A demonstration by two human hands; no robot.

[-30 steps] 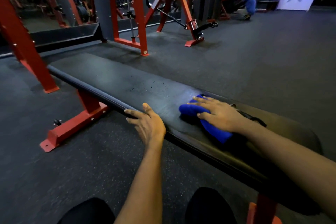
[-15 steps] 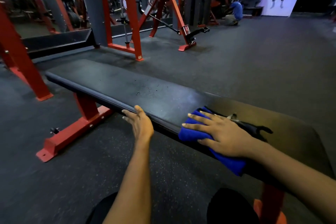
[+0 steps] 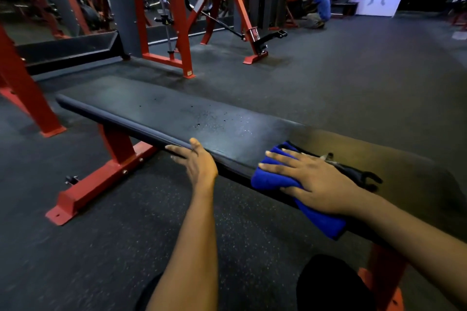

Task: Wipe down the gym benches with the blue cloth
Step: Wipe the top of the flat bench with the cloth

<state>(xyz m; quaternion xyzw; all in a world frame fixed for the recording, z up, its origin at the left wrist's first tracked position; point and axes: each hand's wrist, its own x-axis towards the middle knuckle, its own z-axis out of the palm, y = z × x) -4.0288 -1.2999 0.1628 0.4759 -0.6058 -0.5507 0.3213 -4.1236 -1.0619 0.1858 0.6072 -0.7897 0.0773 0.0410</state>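
Currently the step in hand is the wipe itself. The right hand (image 3: 312, 180) lies flat on the blue cloth (image 3: 269, 180), fingers straight and spread, and presses it onto the bench (image 3: 151, 108). The left hand (image 3: 201, 165) rests on the near edge of the bench, left of the cloth. Its thumb is on the top and its fingers lie fairly straight along the edge, so it braces rather than clamps.

The cloth is bunched under the right palm toward the right end of the bench. It laps over the near edge, and one fold hangs down the side of the pad.

The top is black padding on red legs (image 3: 116, 144). Pale specks (image 3: 214, 118) are scattered over its middle, left of the cloth, so that stretch is probably not yet wiped.

The next move probably calls for a firm stroke leftward along the top, through the specks toward the far left end. Pressure should stay even, with the cloth flat under the palm.

A black object (image 3: 358, 175) lies on the top, touching the back of the right hand. What it is cannot be told, and it may need moving aside.
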